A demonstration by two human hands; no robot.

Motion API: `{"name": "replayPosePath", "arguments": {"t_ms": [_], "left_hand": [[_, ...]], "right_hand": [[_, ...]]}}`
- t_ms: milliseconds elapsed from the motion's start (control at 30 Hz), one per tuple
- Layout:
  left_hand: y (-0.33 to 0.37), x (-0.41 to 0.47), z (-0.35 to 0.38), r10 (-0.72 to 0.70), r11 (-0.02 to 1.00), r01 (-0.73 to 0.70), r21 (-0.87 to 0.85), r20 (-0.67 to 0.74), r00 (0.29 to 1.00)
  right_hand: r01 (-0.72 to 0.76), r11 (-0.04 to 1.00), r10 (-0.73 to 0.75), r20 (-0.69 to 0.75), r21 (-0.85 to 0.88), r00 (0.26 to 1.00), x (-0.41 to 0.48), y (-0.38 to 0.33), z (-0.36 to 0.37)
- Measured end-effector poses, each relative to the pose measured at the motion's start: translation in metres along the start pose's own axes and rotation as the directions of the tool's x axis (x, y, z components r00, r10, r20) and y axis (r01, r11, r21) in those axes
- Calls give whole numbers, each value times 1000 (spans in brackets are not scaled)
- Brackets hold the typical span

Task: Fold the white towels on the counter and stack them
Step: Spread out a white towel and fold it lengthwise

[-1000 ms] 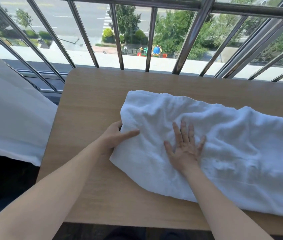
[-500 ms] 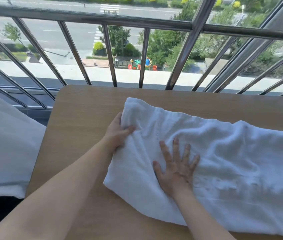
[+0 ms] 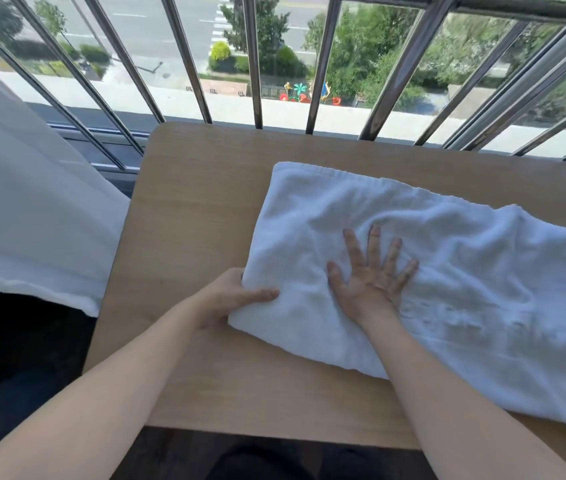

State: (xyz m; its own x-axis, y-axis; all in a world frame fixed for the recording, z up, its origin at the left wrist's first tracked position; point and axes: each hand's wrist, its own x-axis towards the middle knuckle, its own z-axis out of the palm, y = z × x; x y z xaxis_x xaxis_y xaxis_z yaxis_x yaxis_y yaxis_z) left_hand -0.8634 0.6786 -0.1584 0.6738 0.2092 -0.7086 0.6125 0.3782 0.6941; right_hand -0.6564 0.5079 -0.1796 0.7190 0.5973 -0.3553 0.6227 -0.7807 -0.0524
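Wooden surface (image 3: 188, 220) beside window bars (image 3: 256, 64) | white towel (image 3: 465, 271) spread rumpled across its right side | left hand (image 3: 229, 296) moved down the left edge toward near corner, pinching it (thumb on top) | right hand (image 3: 371, 278) still flat, fingers spread, pressing | smoothing, next fold pending

Wooden counter (image 3: 205, 209), metal window bars (image 3: 255, 64), white curtain (image 3: 32, 220), daylight.

Fluffy terry-cloth towel (image 3: 413, 244) on matt wood-grain counter (image 3: 198, 209).
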Motion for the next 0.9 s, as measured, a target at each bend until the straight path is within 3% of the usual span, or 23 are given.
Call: {"name": "replayPosePath", "arguments": {"t_ms": [133, 267, 367, 500, 567, 667, 733, 767, 900], "left_hand": [[-12, -13, 5, 30, 995, -15, 95, -159, 987], [-25, -19, 15, 72, 983, -25, 179, -259, 963], [-36, -25, 21, 128, 934, 20, 357, -385, 914], [-43, -32, 23, 167, 904, 48, 424, -456, 874], [-43, -30, 23, 237, 889, 59, 454, -566, 789], [-41, -17, 33, 449, 858, -57, 510, -692, 565], [-30, -1, 52, 643, 730, -142, 668, -602, 474], [-23, 7, 64, 708, 656, -168, 736, -522, 476], [-10, 38, 128, 705, 409, -235, 881, -142, 695]], "right_hand": [[-14, 999, 13, 27, 41, 1000, -8, -6, -1], [29, 999, -28, -37, 31, 999, -38, -16, 16], [64, 997, -63, -46, 33, 997, -44, -12, 22], [70, 997, -67, -87, 33, 994, -44, -12, 24], [61, 998, -59, -93, 24, 994, -44, -15, 23], [101, 992, -95, -73, 76, 993, -45, -13, 19], [131, 985, -123, -80, 111, 989, -48, 0, 15], [142, 983, -132, -90, 113, 987, -51, 8, 14], [109, 988, -96, -122, 106, 988, -62, 52, 10]]}}
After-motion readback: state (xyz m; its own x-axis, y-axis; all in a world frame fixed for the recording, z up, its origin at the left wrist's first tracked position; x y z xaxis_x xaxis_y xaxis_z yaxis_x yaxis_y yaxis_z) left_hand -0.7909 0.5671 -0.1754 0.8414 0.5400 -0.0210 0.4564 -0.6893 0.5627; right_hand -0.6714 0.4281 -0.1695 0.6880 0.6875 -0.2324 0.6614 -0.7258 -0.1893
